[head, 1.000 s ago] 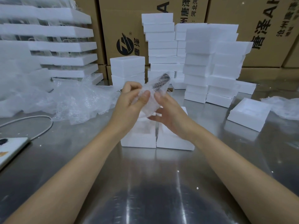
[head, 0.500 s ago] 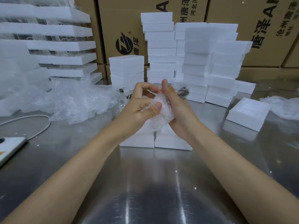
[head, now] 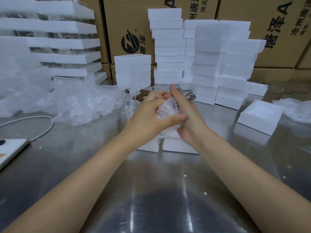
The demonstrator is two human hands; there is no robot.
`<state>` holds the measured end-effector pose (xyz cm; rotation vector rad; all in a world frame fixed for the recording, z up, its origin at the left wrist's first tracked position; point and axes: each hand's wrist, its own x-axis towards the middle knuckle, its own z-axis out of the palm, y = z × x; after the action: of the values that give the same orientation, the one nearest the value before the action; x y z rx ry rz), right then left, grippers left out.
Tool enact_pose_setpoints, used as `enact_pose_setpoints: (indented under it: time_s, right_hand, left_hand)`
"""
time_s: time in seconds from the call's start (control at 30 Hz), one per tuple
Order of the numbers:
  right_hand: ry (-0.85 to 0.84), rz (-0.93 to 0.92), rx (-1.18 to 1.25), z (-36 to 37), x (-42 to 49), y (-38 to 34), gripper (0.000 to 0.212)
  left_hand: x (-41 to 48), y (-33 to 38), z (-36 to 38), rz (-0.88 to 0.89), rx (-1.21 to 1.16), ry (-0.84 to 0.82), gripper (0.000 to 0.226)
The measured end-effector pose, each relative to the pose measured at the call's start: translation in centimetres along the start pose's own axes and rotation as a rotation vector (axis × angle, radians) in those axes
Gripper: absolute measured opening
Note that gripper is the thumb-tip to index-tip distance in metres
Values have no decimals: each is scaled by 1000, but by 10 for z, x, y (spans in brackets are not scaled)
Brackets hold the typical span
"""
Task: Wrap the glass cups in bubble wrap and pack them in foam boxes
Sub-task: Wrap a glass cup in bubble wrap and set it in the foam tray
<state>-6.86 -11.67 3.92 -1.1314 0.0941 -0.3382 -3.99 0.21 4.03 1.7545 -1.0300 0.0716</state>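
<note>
The wrapped cup (head: 166, 110), a bubble-wrap bundle with a brown handle poking out, sits at the frame's centre. The left hand (head: 148, 113) curls round it, thumb across, while the right hand (head: 186, 119) presses flat, fingers straight. Wrapping looks nearly finished. The next move probably calls for seating the bundle in the foam box (head: 178, 145) just below.

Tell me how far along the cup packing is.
Done: one cup is mostly bubble-wrapped. In hand: the left hand grips it, the right hand presses the wrap, over the foam box halves. Left: boxing it, then wrapping the bare glass cups. Stacked boxes: contents hidden.
</note>
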Motion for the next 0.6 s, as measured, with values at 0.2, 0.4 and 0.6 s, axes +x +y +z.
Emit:
enact_pose_setpoints:
  time_s: [0.2, 0.4, 0.6]
  right_hand:
    - [24, -74, -120, 4, -4, 3, 72]
    - [-53, -149, -121, 5, -4, -1, 57]
    - [-38, -200, -157, 7, -4, 1, 38]
  left_hand:
    - [-2, -2, 11, 14, -241, 197, 23]
    - [-3, -2, 6, 148, -87, 285, 19]
    - [-1, -3, -2, 39, -154, 155, 43]
